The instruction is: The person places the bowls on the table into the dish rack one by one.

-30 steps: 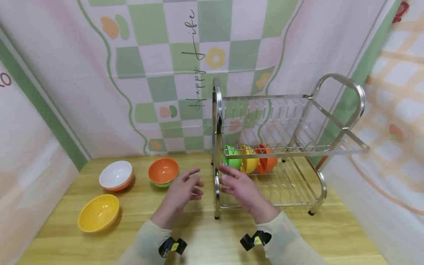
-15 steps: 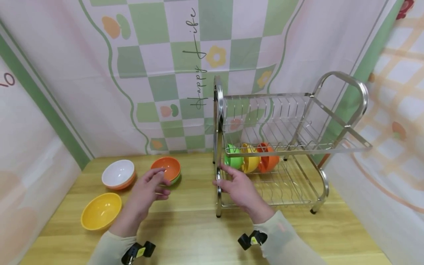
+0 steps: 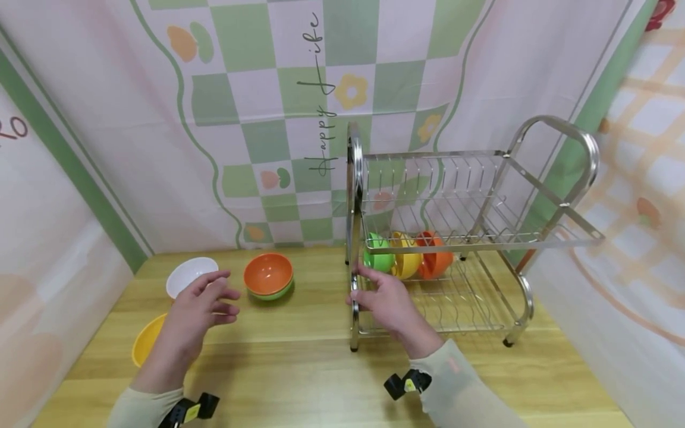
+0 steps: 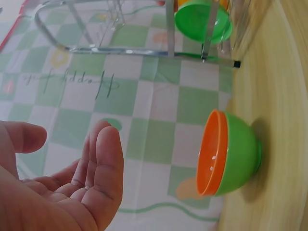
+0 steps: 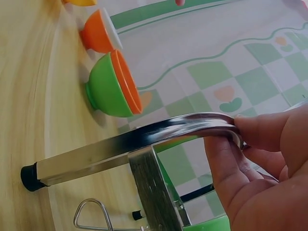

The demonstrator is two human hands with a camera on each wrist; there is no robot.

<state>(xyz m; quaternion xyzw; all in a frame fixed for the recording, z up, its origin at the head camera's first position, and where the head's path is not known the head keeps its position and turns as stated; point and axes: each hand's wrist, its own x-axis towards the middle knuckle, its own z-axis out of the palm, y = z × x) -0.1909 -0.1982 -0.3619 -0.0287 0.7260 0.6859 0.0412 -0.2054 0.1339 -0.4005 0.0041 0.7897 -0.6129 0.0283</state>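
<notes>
My left hand (image 3: 195, 312) hovers at the left with fingers relaxed and nothing in it. It overlaps the white bowl (image 3: 184, 273) and the yellow bowl (image 3: 144, 342) in the head view. To its right, an orange bowl (image 3: 269, 272) sits nested in a green bowl (image 4: 243, 154) on the table. My right hand (image 3: 389, 304) pinches the front left post (image 5: 187, 126) of a two-tier metal dish rack, thumb on one side and fingers on the other. On the lower tier, a green bowl (image 3: 379, 261), a yellow bowl (image 3: 407, 265) and an orange bowl (image 3: 437, 265) stand tilted in a row.
The rack's upper tier (image 3: 428, 205) overhangs the bowls on its lower tier. A patterned curtain (image 3: 246, 107) hangs behind the wooden table (image 3: 299, 380) and along both sides. The white bowl is stacked in an orange one (image 5: 96, 33).
My left hand has moved left, past the nested orange and green bowls, to the white and yellow ones. My right hand has come from beside the rack's post to grip it.
</notes>
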